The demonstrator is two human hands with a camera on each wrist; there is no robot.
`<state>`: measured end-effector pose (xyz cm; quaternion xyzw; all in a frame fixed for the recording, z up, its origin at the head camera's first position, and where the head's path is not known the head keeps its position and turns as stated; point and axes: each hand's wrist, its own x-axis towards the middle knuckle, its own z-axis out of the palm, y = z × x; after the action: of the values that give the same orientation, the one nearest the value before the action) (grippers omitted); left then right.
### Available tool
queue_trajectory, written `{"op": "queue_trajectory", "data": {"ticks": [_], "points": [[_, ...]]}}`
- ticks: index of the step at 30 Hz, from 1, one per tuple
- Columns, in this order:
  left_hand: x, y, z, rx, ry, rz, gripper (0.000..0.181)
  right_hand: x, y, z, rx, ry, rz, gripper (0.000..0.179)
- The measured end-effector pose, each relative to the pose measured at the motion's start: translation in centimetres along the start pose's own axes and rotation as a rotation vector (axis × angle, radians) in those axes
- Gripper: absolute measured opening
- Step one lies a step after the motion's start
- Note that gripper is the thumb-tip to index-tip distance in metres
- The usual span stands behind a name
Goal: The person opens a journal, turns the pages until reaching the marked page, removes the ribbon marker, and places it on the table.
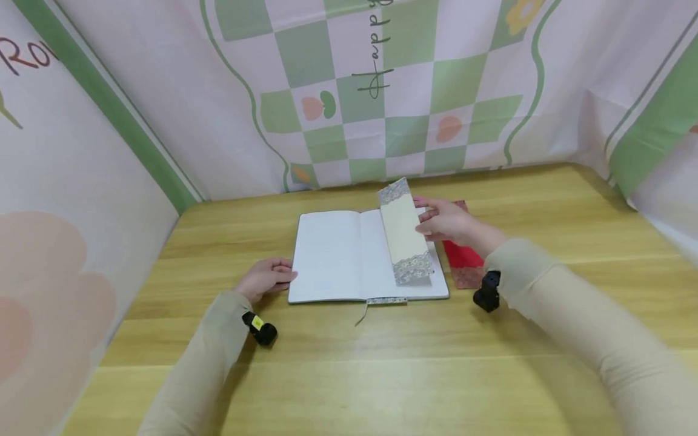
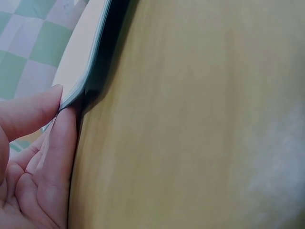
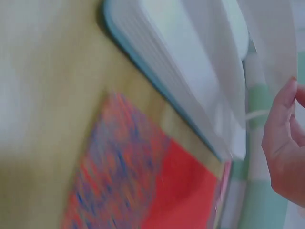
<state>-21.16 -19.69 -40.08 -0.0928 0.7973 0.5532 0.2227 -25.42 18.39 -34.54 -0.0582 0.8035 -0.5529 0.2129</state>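
An open notebook (image 1: 329,254) with blank white pages lies on the wooden table. At its left edge my left hand (image 1: 266,278) pinches the cover and pages, the thumb on top and fingers beneath, as the left wrist view shows at the notebook corner (image 2: 78,90). Over the right page my right hand (image 1: 449,221) holds a cream paper sheet (image 1: 405,230) with blue-grey patterned ends, tilted up off the page. In the right wrist view, fingers (image 3: 285,102) pinch the edge of the pale sheet (image 3: 276,43).
A red paper sheet (image 1: 462,253) with patterned ends lies right of the notebook, partly hidden by my right hand and arm. Below the spine, a patterned strip (image 1: 387,300) and a thin ribbon (image 1: 361,315) stick out. A checkered cloth (image 1: 360,142) hangs behind the table.
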Motion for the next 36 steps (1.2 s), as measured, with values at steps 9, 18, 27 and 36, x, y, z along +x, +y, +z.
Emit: {"op": "queue_trajectory", "data": {"ticks": [9,18,27,36], "points": [[0.0,0.0,-0.1,0.011,-0.011,0.007,0.045,-0.4,0.3,-4.2,-0.015,0.024,0.031,0.062],[0.4,-0.2,-0.2,-0.009,-0.004,0.003,0.044,-1.4,1.9,-9.0,-0.017,0.066,0.013,0.063],[0.4,-0.2,-0.3,-0.004,-0.004,0.012,0.044,-2.8,5.2,-13.0,0.042,0.058,0.008,0.034],[0.0,0.0,-0.1,-0.003,-0.001,0.019,0.042,-4.3,7.9,-15.5,-0.100,0.028,0.070,0.069]]}}
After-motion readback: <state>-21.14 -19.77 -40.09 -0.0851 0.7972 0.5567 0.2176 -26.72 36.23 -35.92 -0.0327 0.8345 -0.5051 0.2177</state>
